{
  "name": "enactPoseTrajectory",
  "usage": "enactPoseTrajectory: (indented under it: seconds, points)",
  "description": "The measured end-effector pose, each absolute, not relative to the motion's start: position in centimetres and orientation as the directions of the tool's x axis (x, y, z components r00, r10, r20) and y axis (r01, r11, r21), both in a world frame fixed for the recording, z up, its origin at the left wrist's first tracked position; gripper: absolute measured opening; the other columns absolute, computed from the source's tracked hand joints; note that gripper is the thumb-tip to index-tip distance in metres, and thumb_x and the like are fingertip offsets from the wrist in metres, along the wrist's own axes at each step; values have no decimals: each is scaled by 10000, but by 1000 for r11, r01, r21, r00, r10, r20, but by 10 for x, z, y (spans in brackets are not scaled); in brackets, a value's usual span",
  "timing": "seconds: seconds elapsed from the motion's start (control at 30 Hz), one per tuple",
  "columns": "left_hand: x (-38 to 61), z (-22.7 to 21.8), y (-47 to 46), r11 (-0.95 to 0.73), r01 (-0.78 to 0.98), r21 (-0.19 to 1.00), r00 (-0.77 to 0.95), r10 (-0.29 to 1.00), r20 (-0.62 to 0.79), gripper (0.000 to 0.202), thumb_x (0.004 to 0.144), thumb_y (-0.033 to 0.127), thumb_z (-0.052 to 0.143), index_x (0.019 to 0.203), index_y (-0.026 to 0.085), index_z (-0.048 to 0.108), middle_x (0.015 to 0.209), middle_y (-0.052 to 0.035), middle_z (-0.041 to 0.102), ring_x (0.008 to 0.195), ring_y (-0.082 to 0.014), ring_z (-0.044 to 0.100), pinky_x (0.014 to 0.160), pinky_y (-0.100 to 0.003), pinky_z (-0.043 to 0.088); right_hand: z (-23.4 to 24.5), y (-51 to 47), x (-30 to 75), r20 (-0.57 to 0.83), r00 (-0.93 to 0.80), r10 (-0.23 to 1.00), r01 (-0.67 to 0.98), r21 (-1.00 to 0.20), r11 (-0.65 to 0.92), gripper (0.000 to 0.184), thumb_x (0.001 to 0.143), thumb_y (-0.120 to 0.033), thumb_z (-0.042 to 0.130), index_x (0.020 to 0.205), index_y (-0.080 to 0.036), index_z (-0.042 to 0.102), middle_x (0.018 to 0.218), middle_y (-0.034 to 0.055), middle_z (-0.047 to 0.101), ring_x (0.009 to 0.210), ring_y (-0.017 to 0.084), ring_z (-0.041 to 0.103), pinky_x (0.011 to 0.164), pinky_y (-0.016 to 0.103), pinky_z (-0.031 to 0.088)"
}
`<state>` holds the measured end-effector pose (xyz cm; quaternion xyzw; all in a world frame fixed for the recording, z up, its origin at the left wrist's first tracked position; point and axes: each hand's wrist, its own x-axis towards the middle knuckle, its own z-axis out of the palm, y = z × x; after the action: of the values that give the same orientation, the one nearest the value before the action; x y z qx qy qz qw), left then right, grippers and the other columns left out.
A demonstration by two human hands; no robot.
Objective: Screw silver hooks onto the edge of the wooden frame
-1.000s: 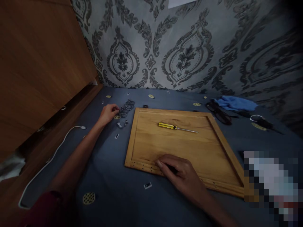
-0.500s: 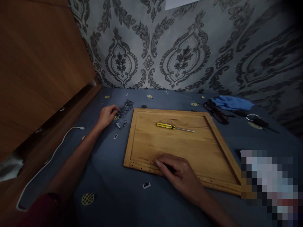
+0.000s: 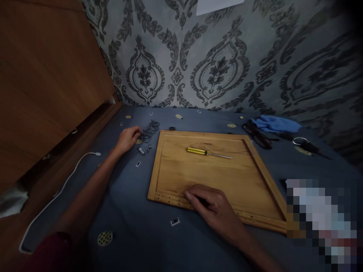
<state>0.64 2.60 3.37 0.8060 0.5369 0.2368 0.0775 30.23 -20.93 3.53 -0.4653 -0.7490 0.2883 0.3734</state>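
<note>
A light wooden panel [image 3: 241, 181] with a raised frame lies flat on the blue patterned cloth. A yellow-handled screwdriver [image 3: 208, 152] rests on its upper middle. My right hand [image 3: 214, 209] lies on the panel's near edge, fingers curled, the fingertips pressed on the frame beside a row of small holes. My left hand [image 3: 128, 138] reaches out to the left of the panel, fingers curled at a pile of small metal rings and fittings [image 3: 150, 130]. What it holds, if anything, is hidden.
A brown wooden board [image 3: 51, 75] leans along the left. A white cable [image 3: 61, 189] runs beside my left arm. Glasses [image 3: 258, 136], a blue cloth [image 3: 276, 122] and a key ring [image 3: 302, 141] lie at the far right. Small labels dot the cloth.
The view has drifted slightly. Both hands stay where they were.
</note>
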Motion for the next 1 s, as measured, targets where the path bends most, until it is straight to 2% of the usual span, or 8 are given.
enactPoseTrajectory:
  seconds: [0.17,0.37,0.57,0.7,0.83,1.0]
  points:
    - [5,38,28,-455,820,348,378,886,268,197,913,240,512,953,213,703,908,-56,717,848,-234,620,774,-326,424,33,-209,302,287,-282,915,488,-778,395,366,1037,-275,492,688,-204,578,640,2,616,599,129,605,576,223,423]
    - [5,42,35,-457,824,333,394,887,243,187,923,241,516,967,201,693,903,-51,723,817,-217,615,753,-310,424,33,-208,302,270,-292,918,494,-779,386,388,1041,-280,478,673,-202,569,633,-4,598,597,125,591,570,233,406]
    - [10,42,48,-445,838,316,378,891,252,274,928,217,546,1163,214,686,956,-49,731,870,-216,643,790,-310,462,34,-209,303,264,-289,920,492,-783,379,397,1042,-304,462,674,-207,572,629,4,595,586,136,580,554,252,414]
    - [13,38,56,-442,845,302,391,895,216,152,963,239,607,1071,195,705,947,-49,718,904,-202,660,852,-337,517,35,-209,302,278,-288,916,495,-776,391,415,1047,-305,463,652,-208,549,614,3,580,582,134,576,555,249,407]
    - [13,36,60,-446,843,302,412,895,172,284,1011,383,632,1149,137,665,1111,-76,694,980,-196,682,897,-407,593,36,-209,302,276,-291,916,498,-774,392,461,1067,-369,446,647,-208,547,616,9,584,585,138,576,555,251,403]
    - [13,36,66,-450,841,300,423,893,155,333,1009,380,639,1246,147,640,1227,-99,670,1062,-222,681,921,-429,606,36,-209,302,278,-293,915,489,-779,393,458,1073,-371,444,659,-206,550,621,7,585,586,132,575,562,244,404]
